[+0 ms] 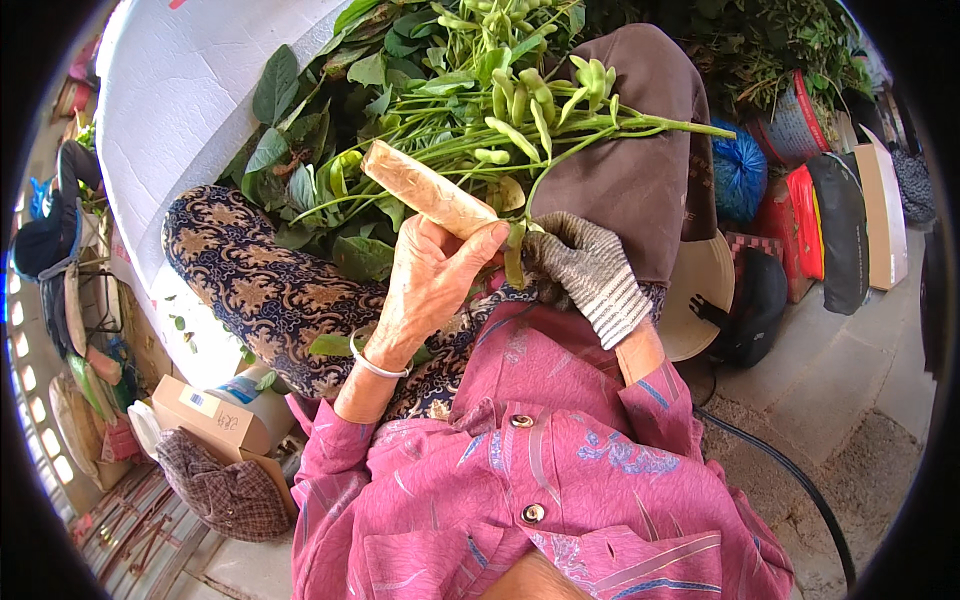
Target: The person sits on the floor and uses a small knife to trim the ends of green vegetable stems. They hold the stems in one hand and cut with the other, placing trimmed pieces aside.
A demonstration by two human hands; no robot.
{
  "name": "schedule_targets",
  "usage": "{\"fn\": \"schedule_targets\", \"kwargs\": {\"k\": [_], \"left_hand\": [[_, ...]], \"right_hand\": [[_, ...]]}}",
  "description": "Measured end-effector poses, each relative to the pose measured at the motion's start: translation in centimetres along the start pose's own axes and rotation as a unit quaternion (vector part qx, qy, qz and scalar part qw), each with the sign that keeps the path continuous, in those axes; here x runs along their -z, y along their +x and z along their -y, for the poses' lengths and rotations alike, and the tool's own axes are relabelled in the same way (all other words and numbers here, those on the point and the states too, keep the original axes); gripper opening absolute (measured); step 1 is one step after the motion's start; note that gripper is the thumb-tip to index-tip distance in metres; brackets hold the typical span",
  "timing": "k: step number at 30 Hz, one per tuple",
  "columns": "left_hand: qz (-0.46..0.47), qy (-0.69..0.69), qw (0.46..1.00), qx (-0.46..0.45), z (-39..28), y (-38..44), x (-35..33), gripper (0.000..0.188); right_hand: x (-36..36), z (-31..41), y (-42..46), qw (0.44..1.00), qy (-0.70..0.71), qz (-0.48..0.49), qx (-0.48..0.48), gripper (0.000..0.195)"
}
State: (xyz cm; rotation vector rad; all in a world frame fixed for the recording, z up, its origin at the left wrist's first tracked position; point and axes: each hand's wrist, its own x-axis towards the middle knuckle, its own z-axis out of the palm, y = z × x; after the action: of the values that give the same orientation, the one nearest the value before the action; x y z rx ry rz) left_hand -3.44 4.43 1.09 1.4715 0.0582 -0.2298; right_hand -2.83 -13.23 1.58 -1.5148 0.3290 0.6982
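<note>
My bare left hand (427, 274), with a white bangle at the wrist, grips a flat, tan, worn piece (431, 187) that looks like a tool handle; its lower end is hidden by the thumb. Close beside it, my right hand (589, 262) in a grey knit glove pinches a green stem. A green pod (514, 259) hangs between the two hands at the fingertips. Just beyond them, soybean stalks (645, 120) with clusters of plump green pods (540, 97) and leaves lie across my lap, over patterned trousers (247, 277) and a brown cloth (622, 180).
A white sheet (172, 97) spreads at upper left. More cut greenery (757, 45) is heaped at upper right, near a blue plastic bag (739, 169). A cream-coloured round container (701, 300) stands beside my right knee. A cardboard box (202, 420) and checked cap (225, 487) are at lower left; a black cable (795, 465) crosses the floor.
</note>
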Motion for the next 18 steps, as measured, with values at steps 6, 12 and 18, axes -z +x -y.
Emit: {"fn": "schedule_targets", "kwargs": {"k": [6,12,18], "left_hand": [[0.023,0.049,0.998,-0.021,-0.8,0.9,0.8,0.014],[-0.010,0.092,0.995,-0.034,-2.6,5.2,0.6,0.023],[0.008,-0.083,0.996,0.027,-0.9,6.8,-1.7,0.025]], "right_hand": [[0.0,-0.8,0.4,0.998,-0.056,0.011,0.019,0.027],[-0.1,-0.5,0.3,0.999,-0.046,0.016,0.007,0.024],[-0.4,-0.5,0.2,0.990,-0.110,0.009,0.093,0.020]]}}
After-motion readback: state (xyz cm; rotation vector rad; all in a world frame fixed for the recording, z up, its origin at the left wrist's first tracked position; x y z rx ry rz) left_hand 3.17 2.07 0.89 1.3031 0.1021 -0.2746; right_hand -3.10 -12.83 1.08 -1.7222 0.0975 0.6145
